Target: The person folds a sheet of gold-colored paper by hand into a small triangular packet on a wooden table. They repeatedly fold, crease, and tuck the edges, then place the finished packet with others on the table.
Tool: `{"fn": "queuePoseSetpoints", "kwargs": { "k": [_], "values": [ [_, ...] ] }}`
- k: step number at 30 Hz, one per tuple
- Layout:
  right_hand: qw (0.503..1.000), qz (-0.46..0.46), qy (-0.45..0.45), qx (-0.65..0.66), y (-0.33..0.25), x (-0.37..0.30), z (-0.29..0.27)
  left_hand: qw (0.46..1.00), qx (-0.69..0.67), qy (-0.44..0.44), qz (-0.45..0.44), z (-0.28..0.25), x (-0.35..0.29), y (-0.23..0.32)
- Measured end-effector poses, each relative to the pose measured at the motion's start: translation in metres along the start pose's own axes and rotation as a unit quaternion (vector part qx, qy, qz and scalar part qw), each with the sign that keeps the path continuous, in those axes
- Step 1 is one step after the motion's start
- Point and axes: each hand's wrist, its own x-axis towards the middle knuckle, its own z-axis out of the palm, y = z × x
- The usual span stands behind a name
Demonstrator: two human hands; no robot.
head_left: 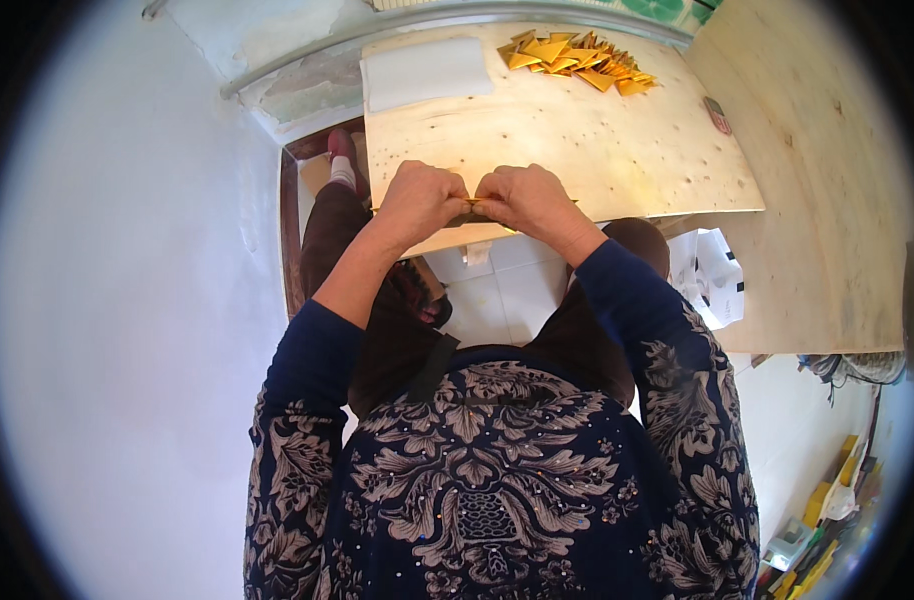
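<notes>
A gold piece (pixel 471 201) is being pinched by two hands at the edge of a wooden tabletop (pixel 577 150)

At the near edge of the pale, knotted tabletop, the gold piece is being held by the left hand (pixel 424 200) and the right hand (pixel 525 202), which are being kept just beside each other. The fingers of both hands are being curled closed on it, thumbs drawn inward, and most of its surface is being hidden by the knuckles; whether any of it is being supported by the wood cannot be told. Toward the far edge, right of centre, space is being taken up by a heap of folded gold triangles (pixel 582 62). The far left corner is being covered by a white sheet (pixel 427 75), while a small red-and-dark item (pixel 717 116) is being seen near the right edge. A dark blue top (pixel 487 490) with a pale leaf pattern is being worn, along with dark trousers (pixel 332 240). The tabletop's right side is being flanked by a wooden panel (pixel 827 200), and a white bag (pixel 707 280) is being partly hidden below.
</notes>
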Motion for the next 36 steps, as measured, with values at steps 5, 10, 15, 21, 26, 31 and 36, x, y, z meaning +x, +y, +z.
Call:
{"fn": "queuePoseSetpoints", "kwargs": {
  "k": [5,10,15,21,26,31,36],
  "values": [
    [0.998,-0.023,-0.042,0.037,0.001,-0.01,-0.007,0.996,-0.039,-0.085,-0.004,-0.005,-0.004,0.006],
    [0.994,-0.01,-0.078,0.075,0.002,-0.01,-0.014,0.987,-0.092,-0.133,0.005,-0.011,-0.003,0.004],
    [0.996,-0.012,-0.081,0.044,0.003,-0.004,-0.02,0.986,-0.045,-0.158,-0.025,-0.018,0.003,0.007],
    [0.998,0.033,0.041,0.028,-0.004,-0.001,-0.015,0.981,0.142,0.017,0.131,-0.012,0.013,-0.001],
    [0.992,-0.026,0.113,-0.047,-0.004,0.001,-0.013,0.979,0.128,0.046,0.149,-0.007,0.019,-0.012],
    [0.995,-0.015,0.073,-0.067,-0.001,0.001,-0.011,0.98,0.13,0.024,0.149,-0.005,0.019,-0.015],
    [0.999,0.017,0.031,-0.016,0.004,0.003,-0.008,0.983,0.12,-0.04,0.134,-0.012,0.023,-0.016]
  ]
}}
